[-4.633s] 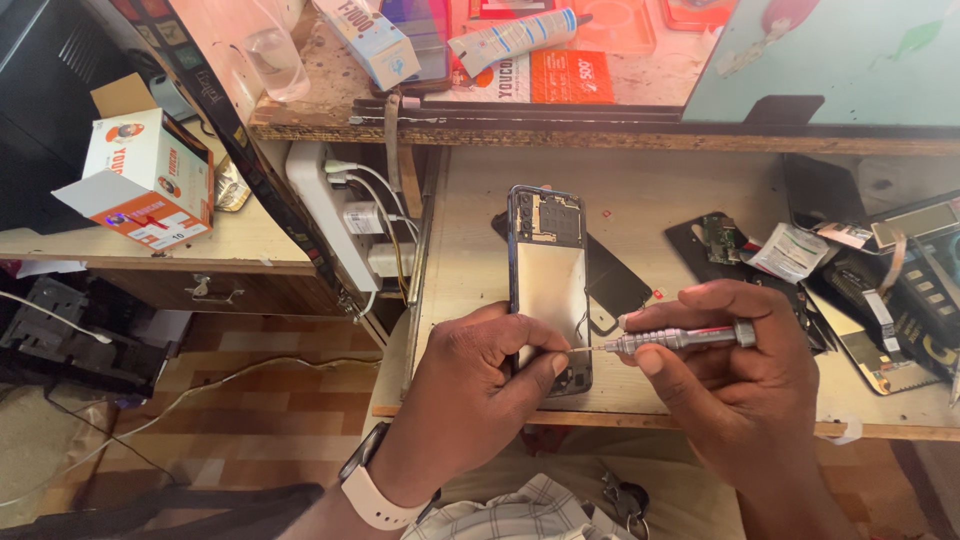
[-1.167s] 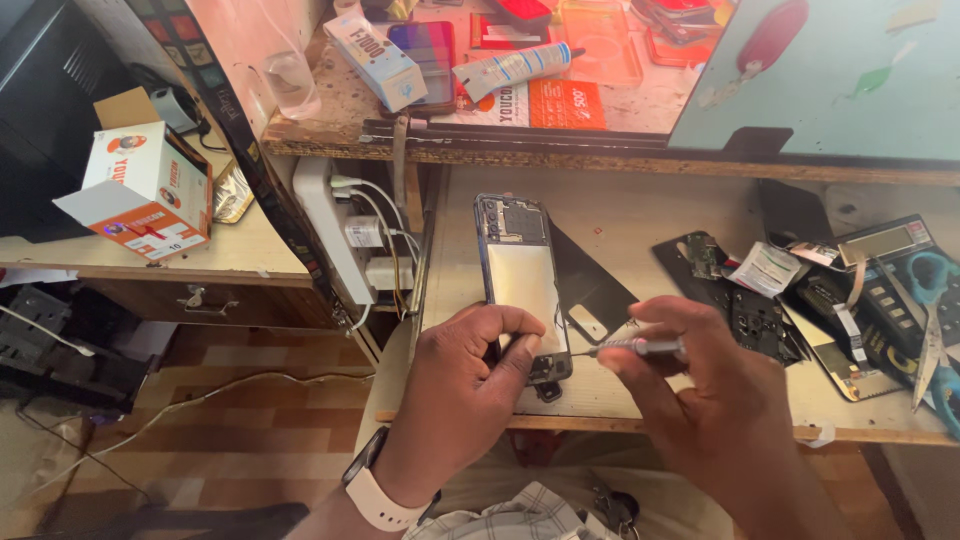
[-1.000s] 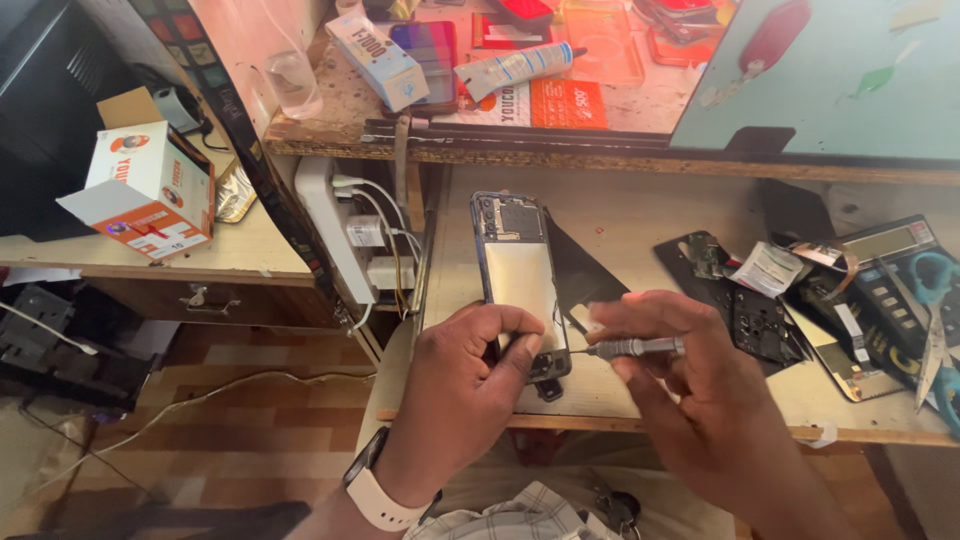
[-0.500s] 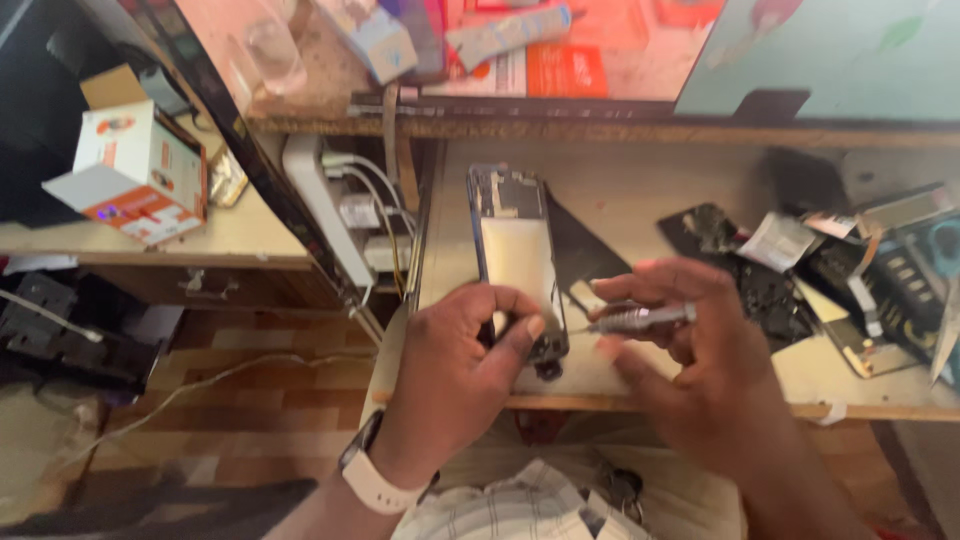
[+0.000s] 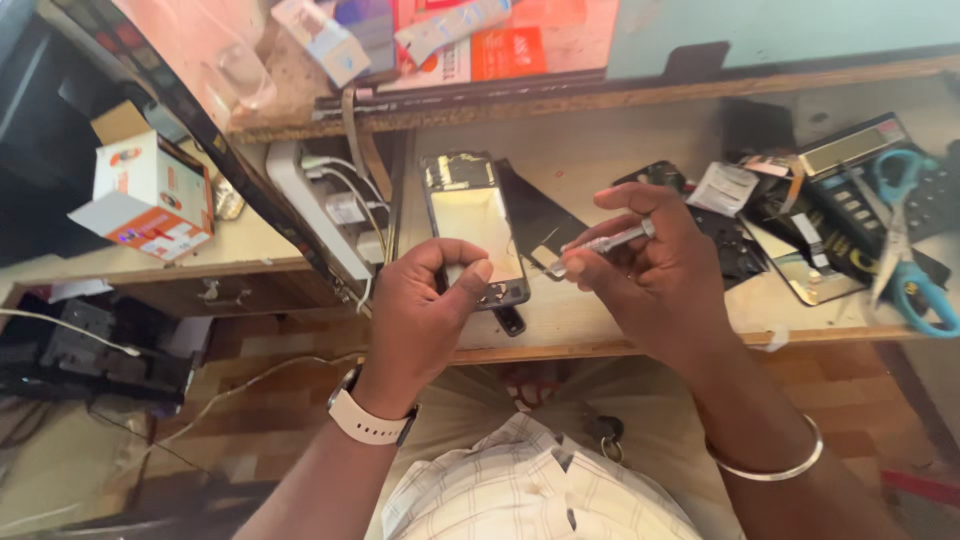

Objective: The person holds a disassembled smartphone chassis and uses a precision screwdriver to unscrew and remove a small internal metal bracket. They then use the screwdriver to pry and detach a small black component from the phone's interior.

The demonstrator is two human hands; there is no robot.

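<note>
The opened phone point(image 5: 474, 228) on the surface point(image 5: 600, 320) is pinched by the left hand point(image 5: 425, 310), a screwdriver point(image 5: 603, 244) gripped in the right hand point(image 5: 655, 275), its tip blurred.

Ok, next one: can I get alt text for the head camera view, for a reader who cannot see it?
Seen from above, a left hand steadies an opened phone on a wooden workbench while the right hand holds a slim silver screwdriver just to its right, tip clear of the phone. Blue-handled scissors, a calculator and phone parts lie further right.
</note>
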